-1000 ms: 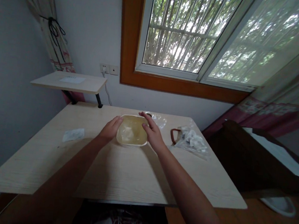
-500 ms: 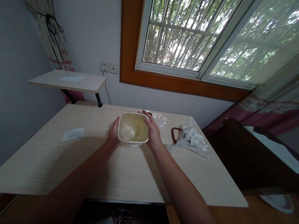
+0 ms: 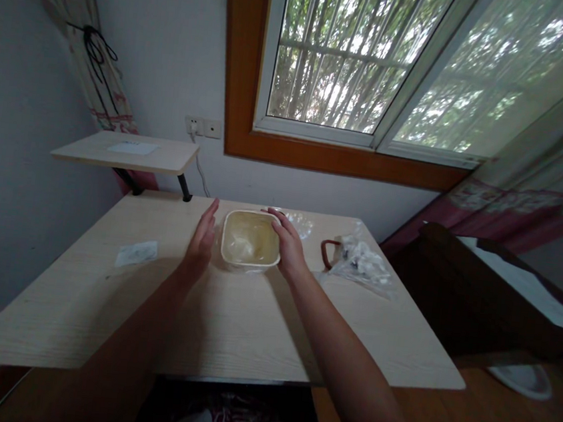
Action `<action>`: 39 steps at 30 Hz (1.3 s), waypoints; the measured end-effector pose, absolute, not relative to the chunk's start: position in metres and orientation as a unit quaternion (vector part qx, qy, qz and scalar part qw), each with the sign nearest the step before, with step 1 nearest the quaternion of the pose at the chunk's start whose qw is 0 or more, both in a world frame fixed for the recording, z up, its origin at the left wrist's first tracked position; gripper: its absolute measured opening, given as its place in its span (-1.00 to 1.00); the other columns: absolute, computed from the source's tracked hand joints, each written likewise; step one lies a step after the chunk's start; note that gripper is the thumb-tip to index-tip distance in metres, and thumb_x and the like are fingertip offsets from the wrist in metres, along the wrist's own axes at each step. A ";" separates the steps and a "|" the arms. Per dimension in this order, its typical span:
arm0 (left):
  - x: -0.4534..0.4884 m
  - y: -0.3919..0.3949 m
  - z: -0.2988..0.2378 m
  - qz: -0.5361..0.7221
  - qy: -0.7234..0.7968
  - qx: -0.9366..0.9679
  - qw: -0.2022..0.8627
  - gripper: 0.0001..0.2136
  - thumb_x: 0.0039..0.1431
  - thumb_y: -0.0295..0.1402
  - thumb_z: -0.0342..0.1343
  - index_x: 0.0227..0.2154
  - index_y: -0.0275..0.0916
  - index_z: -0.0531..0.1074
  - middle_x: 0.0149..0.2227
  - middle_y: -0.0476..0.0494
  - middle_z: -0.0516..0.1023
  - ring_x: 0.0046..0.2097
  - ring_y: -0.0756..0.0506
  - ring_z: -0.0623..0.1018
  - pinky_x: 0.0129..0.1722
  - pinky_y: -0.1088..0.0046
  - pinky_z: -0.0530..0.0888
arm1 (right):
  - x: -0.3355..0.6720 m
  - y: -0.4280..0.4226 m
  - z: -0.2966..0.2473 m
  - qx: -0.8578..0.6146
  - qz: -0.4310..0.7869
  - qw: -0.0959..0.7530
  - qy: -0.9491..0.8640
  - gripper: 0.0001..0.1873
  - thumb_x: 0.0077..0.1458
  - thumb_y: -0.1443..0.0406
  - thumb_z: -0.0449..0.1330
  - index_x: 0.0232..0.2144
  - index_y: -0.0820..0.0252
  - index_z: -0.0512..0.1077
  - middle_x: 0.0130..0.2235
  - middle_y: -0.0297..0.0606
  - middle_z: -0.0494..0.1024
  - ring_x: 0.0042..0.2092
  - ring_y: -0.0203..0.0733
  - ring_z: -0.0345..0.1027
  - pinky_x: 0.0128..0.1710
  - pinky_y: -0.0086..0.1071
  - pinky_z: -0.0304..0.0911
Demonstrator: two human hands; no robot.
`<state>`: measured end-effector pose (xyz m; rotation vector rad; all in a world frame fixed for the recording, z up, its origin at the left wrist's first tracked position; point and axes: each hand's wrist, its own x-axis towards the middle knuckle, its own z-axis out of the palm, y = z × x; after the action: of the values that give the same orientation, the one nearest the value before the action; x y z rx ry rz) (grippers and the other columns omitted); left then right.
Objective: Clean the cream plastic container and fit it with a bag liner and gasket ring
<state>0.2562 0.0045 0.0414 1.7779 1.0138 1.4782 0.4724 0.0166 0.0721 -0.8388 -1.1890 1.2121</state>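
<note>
A cream, square-rimmed container (image 3: 251, 240) stands over the middle of the table, its opening facing me. Clear plastic film seems to show around its outside and under its rim. My right hand (image 3: 289, 244) grips its right side, thumb at the rim and fingers behind, partly hidden. Off to the left of the container, my left hand (image 3: 201, 241) is held open with straight fingers, a small gap between it and the wall. Just beyond my right hand lies some clear crumpled plastic (image 3: 300, 224).
On the table's right is a clear plastic bag (image 3: 364, 263) with whitish contents, beside a brown loop-shaped handle (image 3: 327, 253). A flat pale packet or paper (image 3: 137, 253) lies at left. A raised shelf (image 3: 131, 155) stands at the back left, below a wall socket (image 3: 203, 127).
My left hand has let go of the container's left side and moved left, its fingers straightening. My right hand and the container have barely moved.
</note>
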 end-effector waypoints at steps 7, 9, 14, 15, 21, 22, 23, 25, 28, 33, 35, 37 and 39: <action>0.256 -0.004 0.028 0.521 0.291 0.709 0.377 0.28 -0.10 0.22 0.32 0.45 -0.07 -0.44 0.51 -0.38 -0.36 0.50 -0.34 -0.14 0.43 -0.01 0.03 | 0.470 0.020 0.067 -0.365 0.525 0.562 -0.525 -0.39 0.18 -0.05 0.13 0.20 0.04 0.36 0.27 -0.20 0.44 0.25 0.00 0.35 0.24 -0.05 0.28; 0.258 -0.005 0.025 0.514 0.300 0.703 0.390 0.35 -0.14 0.13 0.40 0.43 -0.05 -0.53 0.50 -0.39 -0.37 0.49 -0.36 -0.13 0.43 0.00 0.04 | 0.470 0.021 0.063 -0.366 0.522 0.556 -0.533 -0.33 0.19 -0.10 0.11 0.24 0.03 0.31 0.29 -0.20 0.42 0.27 -0.01 0.32 0.25 -0.06 0.27; 0.256 -0.007 0.021 0.481 0.354 0.715 0.363 0.38 -0.17 -0.08 0.49 0.44 -0.13 -0.51 0.50 -0.44 -0.27 0.48 -0.43 -0.14 0.45 -0.01 -0.04 | 0.479 0.015 0.048 -0.366 0.480 0.550 -0.577 -0.16 0.19 -0.27 -0.01 0.34 0.01 0.18 0.37 -0.20 0.29 0.36 -0.02 0.18 0.32 -0.04 0.17; 0.255 -0.007 0.021 0.475 0.359 0.721 0.356 0.37 -0.16 -0.12 0.49 0.44 -0.12 -0.52 0.50 -0.44 -0.26 0.49 -0.43 -0.13 0.45 -0.03 -0.05 | 0.482 0.012 0.045 -0.366 0.471 0.545 -0.589 -0.12 0.17 -0.31 -0.02 0.35 0.01 0.18 0.38 -0.20 0.27 0.39 -0.01 0.13 0.34 -0.04 0.13; 0.258 -0.010 0.021 0.456 0.358 0.710 0.399 0.36 -0.13 -0.22 0.48 0.43 -0.01 -0.57 0.46 -0.43 -0.02 0.43 -0.38 0.16 0.38 -0.10 0.15 | 0.503 -0.004 0.037 -0.308 0.482 0.473 -0.670 0.15 -0.07 -0.42 0.12 0.37 0.09 0.11 0.37 -0.05 0.24 0.39 0.09 0.08 0.35 -0.06 0.08; 0.259 -0.010 0.020 0.458 0.354 0.704 0.412 0.36 -0.13 -0.23 0.48 0.42 -0.03 -0.58 0.45 -0.46 0.02 0.41 -0.38 0.20 0.36 -0.08 0.18 | 0.505 -0.004 0.038 -0.295 0.485 0.467 -0.678 0.21 -0.13 -0.43 0.16 0.38 0.10 0.09 0.38 -0.02 0.22 0.39 0.11 0.09 0.35 -0.06 0.08; 0.259 -0.010 0.018 0.459 0.351 0.698 0.423 0.36 -0.12 -0.24 0.48 0.42 -0.05 -0.59 0.44 -0.49 0.05 0.40 -0.38 0.23 0.36 -0.06 0.19 | 0.506 -0.005 0.038 -0.286 0.488 0.461 -0.684 0.27 -0.19 -0.43 0.21 0.38 0.11 0.06 0.38 0.01 0.20 0.38 0.13 0.11 0.35 -0.06 0.08; 0.259 -0.010 0.015 0.466 0.347 0.688 0.435 0.36 -0.12 -0.25 0.48 0.42 -0.06 -0.59 0.42 -0.50 0.08 0.39 -0.38 0.25 0.35 -0.04 0.21 | 0.506 -0.005 0.039 -0.277 0.490 0.449 -0.694 0.37 -0.31 -0.41 0.31 0.40 0.10 0.00 0.38 0.06 0.18 0.37 0.17 0.12 0.34 -0.04 0.09; 0.257 -0.008 0.011 0.482 0.340 0.685 0.428 0.36 -0.13 -0.21 0.48 0.43 -0.04 -0.56 0.43 -0.45 0.08 0.40 -0.37 0.22 0.37 -0.03 0.17 | 0.503 -0.006 0.038 -0.274 0.486 0.436 -0.706 0.44 -0.38 -0.28 0.45 0.41 0.08 -0.07 0.38 0.09 0.15 0.38 0.19 0.09 0.34 0.00 0.08; 0.256 -0.005 0.004 0.503 0.329 0.686 0.410 0.32 -0.12 -0.23 0.49 0.45 -0.12 -0.46 0.43 -0.49 0.05 0.41 -0.40 0.18 0.40 -0.07 0.09 | 0.495 -0.007 0.035 -0.259 0.473 0.452 -0.711 0.27 -0.19 -0.08 0.51 0.39 0.06 -0.07 0.36 0.08 0.18 0.38 0.14 0.09 0.37 0.04 0.01; 0.257 -0.004 0.001 0.522 0.318 0.673 0.417 0.31 -0.14 -0.22 0.50 0.46 -0.12 -0.41 0.41 -0.49 0.10 0.40 -0.41 0.21 0.38 -0.12 0.12 | 0.492 -0.006 0.034 -0.249 0.473 0.462 -0.708 0.22 -0.16 -0.04 0.51 0.38 0.06 -0.06 0.35 0.06 0.20 0.37 0.13 0.11 0.37 0.04 0.00; 0.260 -0.003 0.000 0.538 0.307 0.662 0.422 0.28 -0.16 -0.23 0.52 0.46 -0.13 -0.31 0.40 -0.49 0.14 0.39 -0.44 0.23 0.38 -0.15 0.13 | 0.489 -0.004 0.032 -0.241 0.478 0.469 -0.702 0.22 -0.16 -0.03 0.51 0.37 0.06 -0.05 0.34 0.05 0.22 0.36 0.13 0.13 0.37 0.05 0.02; 0.262 -0.002 -0.001 0.548 0.303 0.656 0.422 0.24 -0.17 -0.24 0.52 0.46 -0.15 -0.22 0.38 -0.48 0.17 0.38 -0.45 0.24 0.37 -0.15 0.15 | 0.487 -0.002 0.029 -0.239 0.484 0.471 -0.698 0.22 -0.16 -0.02 0.52 0.37 0.06 -0.05 0.34 0.04 0.23 0.36 0.13 0.14 0.36 0.07 0.02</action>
<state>0.2616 -0.0022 -0.0009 1.6415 0.7579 1.3717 0.4875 -0.0019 0.0294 -0.5864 -1.7089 1.1868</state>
